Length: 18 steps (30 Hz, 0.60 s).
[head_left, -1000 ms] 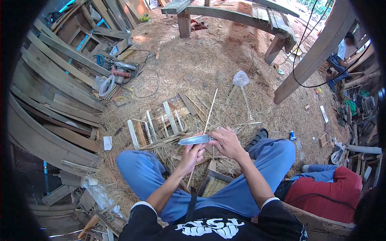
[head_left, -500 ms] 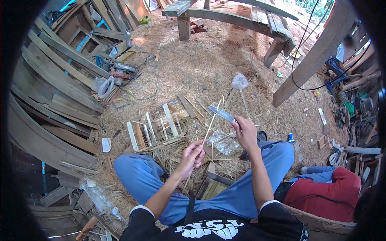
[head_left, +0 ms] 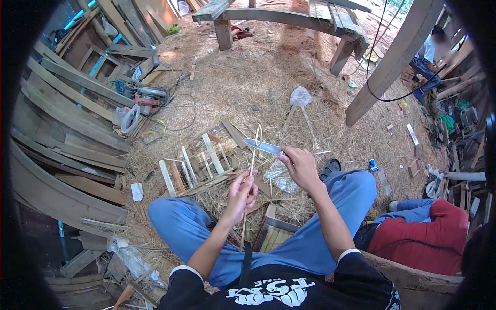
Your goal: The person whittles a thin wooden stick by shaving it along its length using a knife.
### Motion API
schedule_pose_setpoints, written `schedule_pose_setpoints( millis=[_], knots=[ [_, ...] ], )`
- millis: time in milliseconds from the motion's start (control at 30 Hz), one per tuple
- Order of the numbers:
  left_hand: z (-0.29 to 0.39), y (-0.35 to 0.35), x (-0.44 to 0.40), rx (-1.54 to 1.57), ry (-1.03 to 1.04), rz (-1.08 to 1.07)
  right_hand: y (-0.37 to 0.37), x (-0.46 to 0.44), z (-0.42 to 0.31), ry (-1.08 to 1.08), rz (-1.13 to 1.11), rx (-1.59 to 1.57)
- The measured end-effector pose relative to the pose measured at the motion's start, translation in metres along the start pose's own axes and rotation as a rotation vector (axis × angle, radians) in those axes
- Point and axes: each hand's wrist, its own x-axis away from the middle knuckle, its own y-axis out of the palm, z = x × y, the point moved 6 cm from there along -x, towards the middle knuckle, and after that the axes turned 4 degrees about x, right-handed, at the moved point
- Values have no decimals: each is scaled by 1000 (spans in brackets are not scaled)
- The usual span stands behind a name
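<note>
My left hand [head_left: 239,197] is closed around a thin pale strip of wood or bamboo [head_left: 252,163] that stands nearly upright between my knees. A knife [head_left: 264,146] is gripped in my right hand [head_left: 300,168], its blade pointing left. The blade lies across the upper part of the strip, where a thin curl [head_left: 260,133] bends away. Beyond my left hand, a small slatted wooden frame [head_left: 212,153] rests on the shavings. Between my legs sits a wooden box-like piece [head_left: 278,233], partly hidden.
Wood shavings cover the ground. Power tools [head_left: 150,98] and leaning boards [head_left: 77,85] are on the left. A wooden bench [head_left: 279,16] stands ahead and a slanted post [head_left: 395,62] to the right. One person in red [head_left: 416,240] is close on my right; another [head_left: 428,57] sits farther off.
The knife and both hands have shifted slightly left in view, and the strip stands more upright. The blade is still against the strip. The whole scene has moved a little with my head.
</note>
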Motion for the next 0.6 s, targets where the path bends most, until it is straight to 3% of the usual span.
schedule_pose_setpoints(
  millis=[533,600],
  knots=[
    [1,-5,1,-85,43,51,7,3,-4,33,-58,-98],
    [0,-7,0,-74,45,68,14,5,-14,-54,-113,-39]
  ],
)
